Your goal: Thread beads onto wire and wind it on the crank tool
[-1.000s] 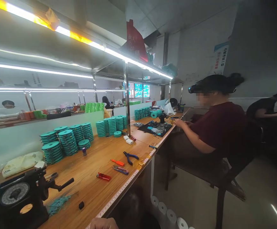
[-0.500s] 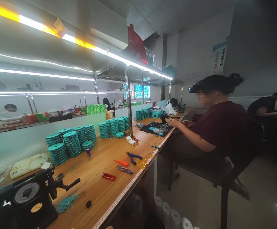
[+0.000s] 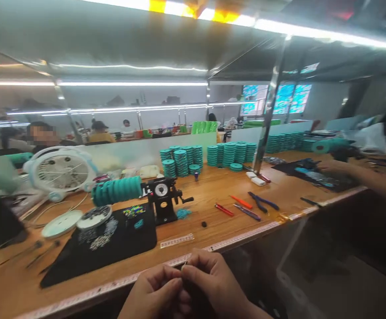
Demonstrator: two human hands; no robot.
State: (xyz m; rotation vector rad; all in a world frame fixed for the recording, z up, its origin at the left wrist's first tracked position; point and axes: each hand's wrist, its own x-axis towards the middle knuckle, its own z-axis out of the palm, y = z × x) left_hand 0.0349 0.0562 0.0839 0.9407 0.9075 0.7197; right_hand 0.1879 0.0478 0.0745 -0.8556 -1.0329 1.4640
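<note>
My left hand (image 3: 155, 293) and my right hand (image 3: 214, 280) meet at the table's front edge, thumbs and fingertips pinched together. A tiny pale sliver shows at the right fingertips; what the hands hold is too small to make out. Beyond them a strip of measuring tape (image 3: 177, 240) lies on the wooden table (image 3: 193, 226). To the left is a black mat (image 3: 140, 235) with small beads (image 3: 100, 241) and a round white dish (image 3: 93, 218). Behind the mat stands a black hand-cranked winder (image 3: 162, 201) carrying several teal spools (image 3: 120, 190).
Pliers (image 3: 262, 201), an orange screwdriver (image 3: 241, 201), snips (image 3: 247, 212) and a red lighter (image 3: 224, 209) lie to the right. Stacked teal spools (image 3: 181, 161) line the divider. A white fan (image 3: 62, 170) stands at left. A co-worker's arm (image 3: 355, 173) reaches in at right.
The view has swung left and down from the co-worker at right. Both my hands now show at the bottom, and the winder's spools, mat and fan have come into sight.
</note>
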